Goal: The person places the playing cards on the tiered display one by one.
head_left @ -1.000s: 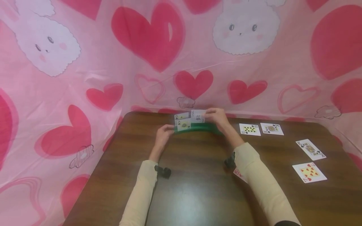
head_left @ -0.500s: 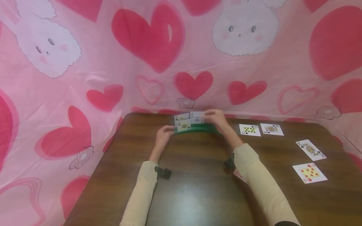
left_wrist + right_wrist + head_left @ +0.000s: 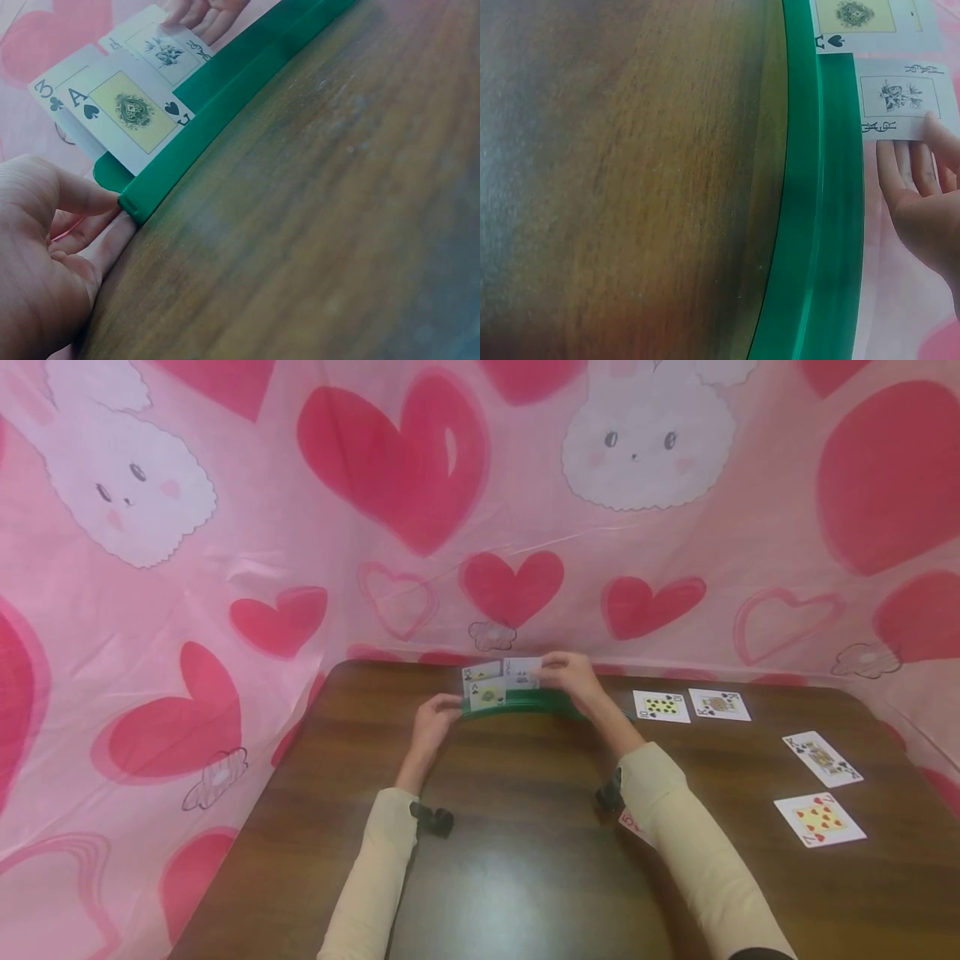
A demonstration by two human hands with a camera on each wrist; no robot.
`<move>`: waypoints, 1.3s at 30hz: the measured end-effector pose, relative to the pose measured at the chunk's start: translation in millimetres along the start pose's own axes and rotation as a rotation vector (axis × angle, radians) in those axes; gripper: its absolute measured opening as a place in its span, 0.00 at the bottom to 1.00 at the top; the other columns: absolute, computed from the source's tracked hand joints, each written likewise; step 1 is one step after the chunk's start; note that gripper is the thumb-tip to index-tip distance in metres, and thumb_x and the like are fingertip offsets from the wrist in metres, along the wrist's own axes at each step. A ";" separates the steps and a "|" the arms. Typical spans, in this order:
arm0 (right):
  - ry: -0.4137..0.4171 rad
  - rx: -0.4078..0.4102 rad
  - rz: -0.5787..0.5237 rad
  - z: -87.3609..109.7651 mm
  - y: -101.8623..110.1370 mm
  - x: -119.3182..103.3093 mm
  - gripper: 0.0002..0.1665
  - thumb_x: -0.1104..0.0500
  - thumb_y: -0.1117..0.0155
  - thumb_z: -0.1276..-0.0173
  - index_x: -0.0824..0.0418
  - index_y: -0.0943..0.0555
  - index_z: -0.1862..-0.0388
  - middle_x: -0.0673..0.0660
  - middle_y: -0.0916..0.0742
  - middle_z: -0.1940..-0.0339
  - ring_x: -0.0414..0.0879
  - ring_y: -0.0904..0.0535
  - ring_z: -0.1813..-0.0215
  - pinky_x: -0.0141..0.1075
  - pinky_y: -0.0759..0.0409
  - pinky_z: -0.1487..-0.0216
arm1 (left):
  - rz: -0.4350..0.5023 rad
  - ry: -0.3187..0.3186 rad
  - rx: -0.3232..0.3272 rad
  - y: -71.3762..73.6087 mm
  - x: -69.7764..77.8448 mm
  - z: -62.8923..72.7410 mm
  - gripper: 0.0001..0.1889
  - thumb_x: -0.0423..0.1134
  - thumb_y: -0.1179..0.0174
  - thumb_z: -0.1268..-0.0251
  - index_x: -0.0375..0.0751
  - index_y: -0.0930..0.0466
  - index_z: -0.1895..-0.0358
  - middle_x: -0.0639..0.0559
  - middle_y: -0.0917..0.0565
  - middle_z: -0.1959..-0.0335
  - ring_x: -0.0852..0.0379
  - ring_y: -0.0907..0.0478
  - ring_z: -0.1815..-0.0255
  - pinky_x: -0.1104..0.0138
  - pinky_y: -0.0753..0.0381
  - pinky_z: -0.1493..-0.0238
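Observation:
A curved green card holder [image 3: 536,702] stands near the far edge of the table. My left hand [image 3: 435,724] pinches its left end between thumb and fingers. In the holder's front slot leans an ace of spades [image 3: 131,111], overlapping a three of clubs [image 3: 46,97] behind it. To the right of these, a black-and-white joker [image 3: 900,96] stands upright behind the holder's rear rim, its lower edge hidden in the left wrist view. My right hand [image 3: 573,679] grips the joker's right edge, thumb on its face and fingers behind.
Face up on the right of the table lie a ten of spades [image 3: 662,706], a king [image 3: 720,704], another court card [image 3: 822,758] and a seven of hearts [image 3: 821,819]. A red five [image 3: 634,822] is partly under the right sleeve. A heart-patterned pink cloth [image 3: 420,593] hangs behind.
The joker and my right hand have shifted very slightly left, closer to the ace of spades. My left hand keeps its grip on the holder's end.

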State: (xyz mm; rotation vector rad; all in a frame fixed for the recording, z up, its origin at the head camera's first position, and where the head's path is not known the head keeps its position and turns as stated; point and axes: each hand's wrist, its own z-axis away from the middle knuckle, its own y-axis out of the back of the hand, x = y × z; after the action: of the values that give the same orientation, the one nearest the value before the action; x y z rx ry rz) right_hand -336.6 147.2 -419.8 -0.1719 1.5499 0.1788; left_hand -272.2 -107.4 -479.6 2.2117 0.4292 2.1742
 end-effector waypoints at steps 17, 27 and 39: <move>0.014 -0.030 -0.049 12.0 39.8 1.3 0.23 0.68 0.37 0.40 0.77 0.27 0.47 0.68 0.19 0.51 0.57 0.21 0.51 0.46 0.26 0.51 | 0.004 -0.035 0.000 -0.8 0.2 -0.8 0.09 0.29 0.40 0.46 0.37 0.17 0.60 0.45 0.18 0.59 0.50 0.24 0.59 0.58 0.27 0.56; 0.000 0.097 -0.039 27.4 96.7 0.2 0.25 0.69 0.41 0.38 0.81 0.32 0.44 0.68 0.17 0.56 0.57 0.21 0.53 0.49 0.29 0.51 | -0.021 -0.054 0.003 0.0 1.1 -1.9 0.10 0.29 0.40 0.48 0.36 0.17 0.60 0.45 0.18 0.59 0.50 0.24 0.59 0.58 0.27 0.55; -0.068 0.173 0.050 47.0 154.5 0.4 0.26 0.69 0.48 0.33 0.81 0.37 0.39 0.56 0.14 0.63 0.45 0.17 0.60 0.49 0.31 0.49 | -0.025 -0.043 -0.013 1.6 -0.4 -0.9 0.09 0.30 0.40 0.45 0.38 0.17 0.60 0.46 0.18 0.58 0.51 0.25 0.57 0.58 0.28 0.54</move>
State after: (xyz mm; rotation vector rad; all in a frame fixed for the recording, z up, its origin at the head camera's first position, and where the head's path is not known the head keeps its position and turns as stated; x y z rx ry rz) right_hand -325.1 308.3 -419.1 0.0095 1.4949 0.0881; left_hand -272.8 -109.2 -479.6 2.2289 0.4383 2.1072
